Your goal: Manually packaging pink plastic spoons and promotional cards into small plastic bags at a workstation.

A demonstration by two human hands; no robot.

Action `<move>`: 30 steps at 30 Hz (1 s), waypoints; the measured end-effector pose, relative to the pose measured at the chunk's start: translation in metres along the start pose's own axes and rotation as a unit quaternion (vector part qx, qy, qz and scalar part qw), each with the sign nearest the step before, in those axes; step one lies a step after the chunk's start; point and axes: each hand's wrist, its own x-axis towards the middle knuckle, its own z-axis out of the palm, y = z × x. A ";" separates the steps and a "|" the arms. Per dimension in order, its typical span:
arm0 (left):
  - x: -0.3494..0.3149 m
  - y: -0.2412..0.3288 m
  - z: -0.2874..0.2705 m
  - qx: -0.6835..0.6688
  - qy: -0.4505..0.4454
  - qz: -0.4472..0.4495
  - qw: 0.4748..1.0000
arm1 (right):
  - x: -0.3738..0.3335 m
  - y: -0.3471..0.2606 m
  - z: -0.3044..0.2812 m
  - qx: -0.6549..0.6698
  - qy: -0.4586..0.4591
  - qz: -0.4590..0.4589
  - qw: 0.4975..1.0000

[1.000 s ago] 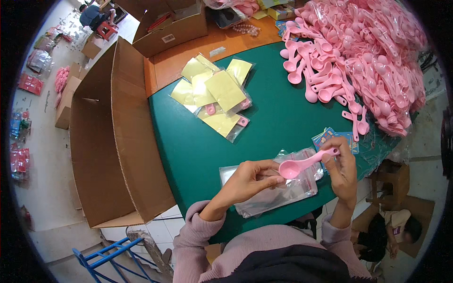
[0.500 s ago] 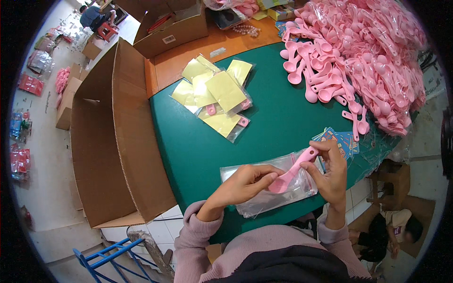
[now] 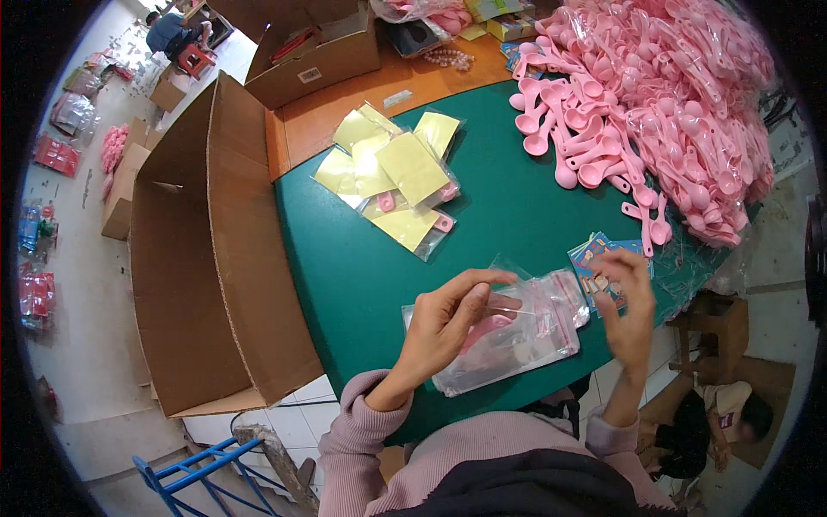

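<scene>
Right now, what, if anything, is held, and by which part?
The left hand seems to hold a clear bag, exactly where unclear; the right hand looks open and empty.

Pale floor point(image 3: 86, 284) — red stool point(image 3: 195, 61)

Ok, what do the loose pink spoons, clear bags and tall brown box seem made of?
Loose pink spoons: likely moulded plastic, smooth, softly shiny. Clear bags: thin plastic film, transparent with glossy glare. Tall brown box: apparently corrugated cardboard, matte, with rough edges.

Carton point(image 3: 245, 258) left, bags point(image 3: 508, 355) before packets point(image 3: 412, 168); cards point(image 3: 588, 250) right
</scene>
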 end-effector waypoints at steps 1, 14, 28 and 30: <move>0.001 0.001 -0.002 0.004 0.010 -0.022 1.000 | 0.002 0.009 -0.008 -0.120 0.027 0.059 0.991; 0.006 -0.013 -0.003 0.136 0.002 -0.038 0.990 | 0.010 0.023 -0.010 0.003 0.099 0.133 0.986; 0.005 -0.009 0.007 0.289 -0.057 -0.001 0.956 | 0.038 -0.047 -0.020 -0.045 -0.244 -0.109 0.963; 0.002 -0.011 0.012 0.208 -0.085 0.026 0.974 | 0.037 -0.048 -0.008 -0.015 -0.265 -0.085 0.960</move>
